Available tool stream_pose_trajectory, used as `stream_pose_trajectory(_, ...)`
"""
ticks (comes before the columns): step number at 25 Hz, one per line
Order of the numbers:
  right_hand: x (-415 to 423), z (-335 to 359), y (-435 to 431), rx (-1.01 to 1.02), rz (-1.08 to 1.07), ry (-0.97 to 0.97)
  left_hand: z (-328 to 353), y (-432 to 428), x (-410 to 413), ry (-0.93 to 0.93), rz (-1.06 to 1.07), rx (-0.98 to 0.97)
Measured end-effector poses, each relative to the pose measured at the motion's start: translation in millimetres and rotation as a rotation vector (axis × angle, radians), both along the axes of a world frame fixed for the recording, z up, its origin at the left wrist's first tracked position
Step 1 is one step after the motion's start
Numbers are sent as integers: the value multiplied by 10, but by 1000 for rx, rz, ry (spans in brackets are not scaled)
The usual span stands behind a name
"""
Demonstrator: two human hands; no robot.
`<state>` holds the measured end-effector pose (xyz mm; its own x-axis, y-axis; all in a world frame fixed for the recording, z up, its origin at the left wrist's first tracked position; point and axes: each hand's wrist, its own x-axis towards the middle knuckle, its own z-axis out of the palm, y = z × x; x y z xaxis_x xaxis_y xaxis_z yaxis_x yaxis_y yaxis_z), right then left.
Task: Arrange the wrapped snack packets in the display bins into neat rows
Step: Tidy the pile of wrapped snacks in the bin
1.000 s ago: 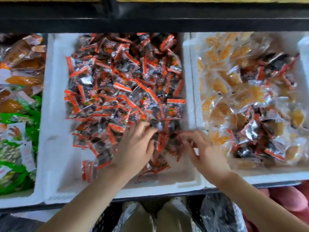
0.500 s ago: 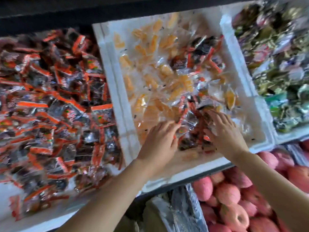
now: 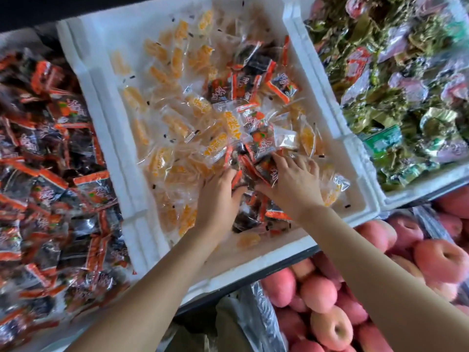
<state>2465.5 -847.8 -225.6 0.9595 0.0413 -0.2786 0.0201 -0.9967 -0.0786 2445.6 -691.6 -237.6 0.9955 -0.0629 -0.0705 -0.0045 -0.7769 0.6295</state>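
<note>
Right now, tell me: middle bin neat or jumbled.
Jumbled: in the middle bin, yellow packets and dark red-edged packets overlap at all angles, no rows.

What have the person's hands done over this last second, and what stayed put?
Both hands left the pile of red-edged packets on the left and moved right, into the white bin of mixed orange and dark packets. The left hand and right hand rest close together on the dark packets near its front, the right with fingers spread; whether the left grips any is unclear. The bins stayed put.
</note>
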Motion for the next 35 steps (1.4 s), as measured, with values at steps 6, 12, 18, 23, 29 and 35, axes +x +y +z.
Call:
stream_pose_trajectory(6, -62, 117, -62, 280, -53, -183, 150, 300, 3, 58, -109, -148)
stream_pose_trajectory(12, -617, 19, -289, 275, 147, -294, 21, 316, -98, 92, -260, 141)
stream_pose_trajectory(18, -687, -85, -326, 278, 139, -14, -35, 182, -174, 97, -183, 225)
stream_pose_trajectory(23, -507, -24, -247, 464, -20, -19, -6, 53, -131, 159, -123, 280)
stream_pose_trajectory(29, -552, 10, -293, 683, -143, 7, 106, 72, -286, 223, -226, 91)
stream_pose_trajectory(35, -568, -127, -156, 885, -471, -43, 102, 123, -318, 177, -117, -56)
